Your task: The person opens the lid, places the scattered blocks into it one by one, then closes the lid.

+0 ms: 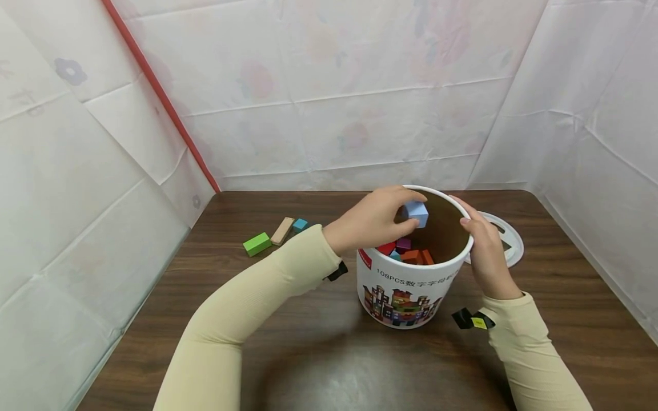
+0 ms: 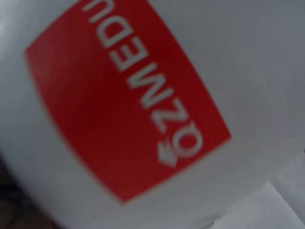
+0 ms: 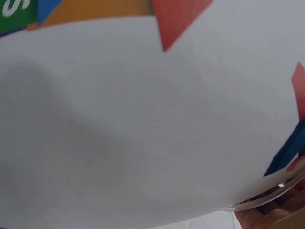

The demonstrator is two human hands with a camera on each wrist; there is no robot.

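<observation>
While right hand [image 1: 485,251] steadies tub [image 1: 411,297], left hand [image 1: 372,222] pinches blue cube [image 1: 416,213].

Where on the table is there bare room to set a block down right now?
Bare wood lies in front of the bucket, between the two sleeves, and at the far left corner behind the green block. It is crowded left of the bucket, where the wooden block and blue block lie, and right of it, where the lid lies.

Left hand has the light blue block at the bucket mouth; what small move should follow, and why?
Probably carry the light blue block clear of the rim toward the blocks on the table, since the left hand pinches it above the bucket steadied by the right hand.
</observation>
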